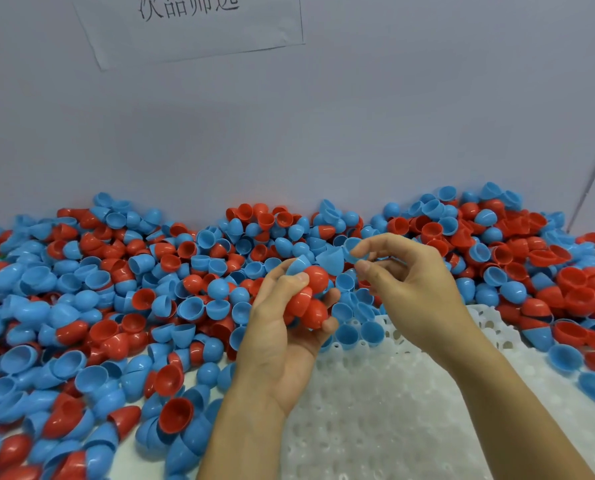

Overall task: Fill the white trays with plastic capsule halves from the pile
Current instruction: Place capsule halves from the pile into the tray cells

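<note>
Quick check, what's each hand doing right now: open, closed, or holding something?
Left hand: fingers curled round several red plastic capsule halves.
Right hand: fingers pinch a blue plastic capsule half.

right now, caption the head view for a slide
Left hand holds red halves; right hand pinches a blue half over the tray.

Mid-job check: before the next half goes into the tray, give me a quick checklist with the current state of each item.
1. Left hand grips the red halves: ok.
2. Right hand pinches a blue half: ok.
3. White tray has open pockets near the hands: ok.
4. Blue halves seated in the tray's far row: ok.
5. Pile within reach: ok.
6. Held halves free of defects: cannot tell.
</note>
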The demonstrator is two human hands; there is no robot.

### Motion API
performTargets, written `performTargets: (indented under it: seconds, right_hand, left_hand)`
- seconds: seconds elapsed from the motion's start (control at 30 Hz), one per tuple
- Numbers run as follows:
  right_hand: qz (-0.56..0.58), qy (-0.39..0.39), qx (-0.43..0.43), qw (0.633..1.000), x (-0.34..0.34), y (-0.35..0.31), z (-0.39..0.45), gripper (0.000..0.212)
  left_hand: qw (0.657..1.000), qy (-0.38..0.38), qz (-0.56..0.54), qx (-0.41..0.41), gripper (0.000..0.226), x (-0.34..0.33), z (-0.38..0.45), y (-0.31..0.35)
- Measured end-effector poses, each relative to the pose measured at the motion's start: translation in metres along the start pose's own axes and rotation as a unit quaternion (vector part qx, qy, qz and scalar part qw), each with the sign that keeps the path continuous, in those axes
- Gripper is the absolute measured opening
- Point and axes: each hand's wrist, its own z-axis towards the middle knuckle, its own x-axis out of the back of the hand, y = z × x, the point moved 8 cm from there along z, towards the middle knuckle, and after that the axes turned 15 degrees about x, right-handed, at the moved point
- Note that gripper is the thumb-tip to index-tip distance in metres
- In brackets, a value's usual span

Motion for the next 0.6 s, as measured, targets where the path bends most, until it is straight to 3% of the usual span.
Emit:
performTargets:
  seconds: [0.2, 0.33, 0.5, 0.6]
  right_hand:
    - [-0.041, -0.039, -0.034, 0.998, -0.006, 0.011, -0.003, 0.018]
    - [-0.005, -0.027, -0.076, 0.997, -0.007, 0.015, -0.006, 0.034]
    - [-0.012, -0.041, -0.126, 0.991, 0.000, 0.025, -0.008, 0.016]
    - [-0.078, -0.015, -0.115, 0.990, 0.019, 0.024, -0.005, 0.011]
  left_hand:
    - [0.997, 0.015, 0.064, -0.034, 0.046, 0.000, -0.001, 0.005]
    - [0.992, 0.010, 0.113, -0.051, 0.035, -0.003, -0.001, 0.007]
    - [0.989, 0.014, 0.136, -0.053, 0.039, -0.002, -0.001, 0.005]
    - [0.988, 0.010, 0.139, -0.064, 0.035, -0.003, -0.001, 0.008]
